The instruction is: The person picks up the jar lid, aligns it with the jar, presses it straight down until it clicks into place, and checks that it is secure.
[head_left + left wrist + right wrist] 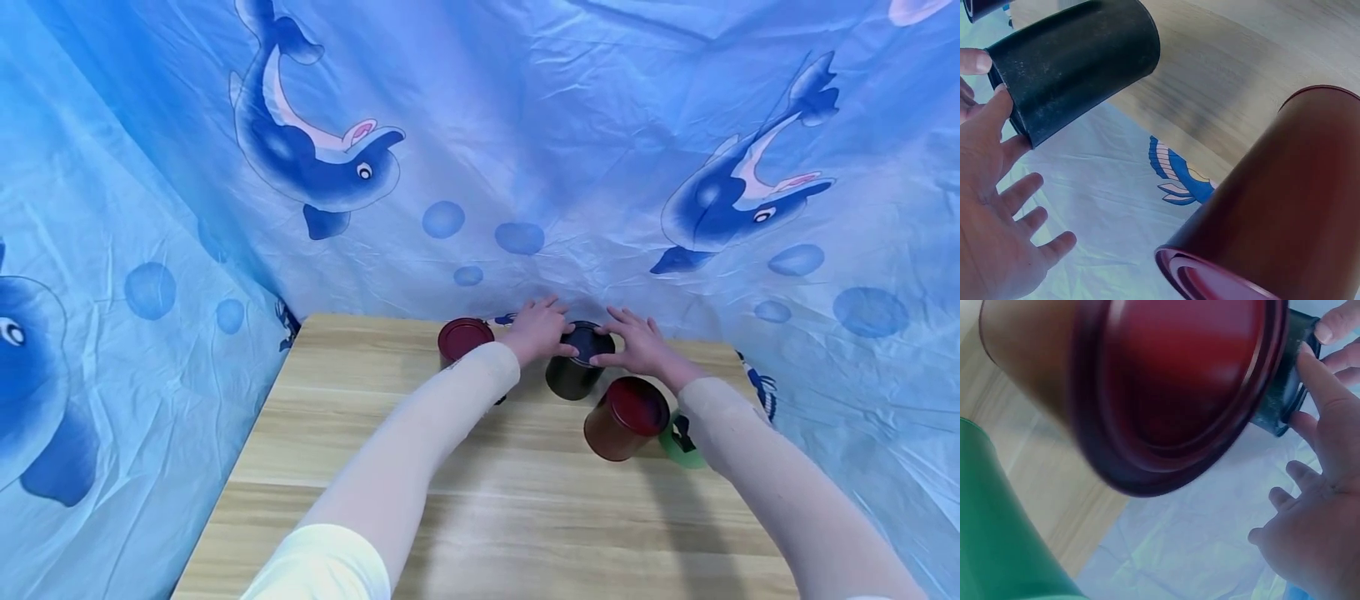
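Note:
A black canister (pixel 573 379) with a dark lid (pixel 588 337) stands upright near the back edge of the wooden table. My left hand (pixel 536 331) holds its top rim from the left with thumb and index finger. From the right, my right hand (pixel 641 346) grips the same rim between thumb and index finger. The remaining fingers of both hands stretch out beyond the rim. In the left wrist view, the left fingertips meet the top end of the black canister (pixel 1085 69). The right wrist view shows it partly hidden behind a red canister (pixel 1179 375).
In front of the right hand stands that red canister (pixel 618 429), with a green container (pixel 678 450) partly under the right forearm. A dark red canister (pixel 465 337) is left of the left hand, partly covered by the sleeve. A blue dolphin-print curtain (pixel 480 150) hangs behind the table (pixel 337 433).

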`<state>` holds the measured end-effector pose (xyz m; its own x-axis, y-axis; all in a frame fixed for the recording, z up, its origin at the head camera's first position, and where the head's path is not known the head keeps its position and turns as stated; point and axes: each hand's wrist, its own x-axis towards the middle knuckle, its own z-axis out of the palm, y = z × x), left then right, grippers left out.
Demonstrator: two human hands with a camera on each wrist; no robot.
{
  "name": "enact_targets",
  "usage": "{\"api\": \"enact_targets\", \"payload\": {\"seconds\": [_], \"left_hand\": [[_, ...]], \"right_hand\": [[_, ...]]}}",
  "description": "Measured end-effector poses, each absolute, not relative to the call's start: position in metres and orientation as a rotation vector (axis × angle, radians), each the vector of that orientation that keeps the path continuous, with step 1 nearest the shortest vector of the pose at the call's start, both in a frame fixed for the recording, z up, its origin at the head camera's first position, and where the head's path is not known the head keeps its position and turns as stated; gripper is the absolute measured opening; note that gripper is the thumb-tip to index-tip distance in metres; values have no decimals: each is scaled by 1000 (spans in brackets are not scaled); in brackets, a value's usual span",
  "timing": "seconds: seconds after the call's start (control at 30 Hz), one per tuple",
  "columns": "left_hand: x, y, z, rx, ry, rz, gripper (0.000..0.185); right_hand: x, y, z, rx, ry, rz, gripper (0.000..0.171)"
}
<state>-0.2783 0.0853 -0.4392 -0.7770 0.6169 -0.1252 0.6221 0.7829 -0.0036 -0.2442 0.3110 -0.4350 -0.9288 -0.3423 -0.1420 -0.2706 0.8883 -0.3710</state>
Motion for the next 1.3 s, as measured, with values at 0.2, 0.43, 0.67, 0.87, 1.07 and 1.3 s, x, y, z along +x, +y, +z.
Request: {"api": "enact_targets", "payload": {"seconds": [0.2,0.43,0.67,0.87,1.07,1.3], "left_hand": [[-279,85,-442,973,2857,-118,61],[-282,92,-438,1025,2880,-267,62],[-280,87,-432,1112,2854,-313,63],[-282,60,-402,1107,2870,-276,56],[-274,36,-373,1038,2818,-256,60],[-259,13,-364,954,2842,-145,62]], "right_hand": [[-249,310,-435,-479,2846,-474,63],[-248,314,-434,-502,2913,-391,64],[-241,312,-436,-581,2959,-338,67],[-238,304,-414,-678,2961,-298,62],[-232,296,-387,-681,2921,-277,59],[-214,294,-369,-694,2932,-320,61]]}}
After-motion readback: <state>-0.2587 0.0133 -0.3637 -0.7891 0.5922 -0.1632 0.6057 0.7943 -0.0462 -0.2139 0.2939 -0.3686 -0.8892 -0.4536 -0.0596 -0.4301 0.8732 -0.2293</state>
